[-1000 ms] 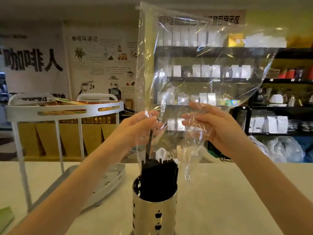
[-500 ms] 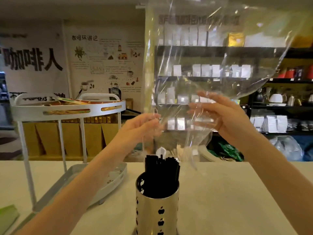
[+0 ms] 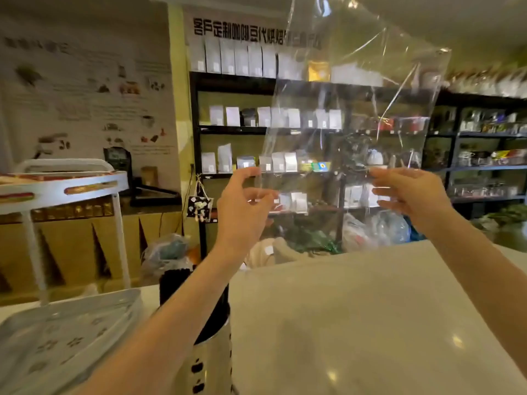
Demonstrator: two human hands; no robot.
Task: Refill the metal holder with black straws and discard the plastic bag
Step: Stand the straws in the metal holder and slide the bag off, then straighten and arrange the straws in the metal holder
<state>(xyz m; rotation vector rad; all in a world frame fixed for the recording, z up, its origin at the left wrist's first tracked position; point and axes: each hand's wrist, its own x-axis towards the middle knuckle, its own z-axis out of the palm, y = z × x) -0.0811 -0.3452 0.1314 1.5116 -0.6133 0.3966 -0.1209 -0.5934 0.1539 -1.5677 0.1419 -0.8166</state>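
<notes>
A white tiered rack (image 3: 65, 192) stands on the tabletop (image 3: 370, 323) to the left of the metal holder (image 3: 212, 363). The holder is packed with black straws (image 3: 174, 283), partly hidden behind the left forearm. Up and to the right of the holder, the left hand (image 3: 242, 203) pinches the lower left edge of the clear plastic bag (image 3: 356, 115) between thumb and fingers. Farther right, the right hand (image 3: 410, 192) pinches the bag's lower right edge, holding it spread, empty, in the air.
</notes>
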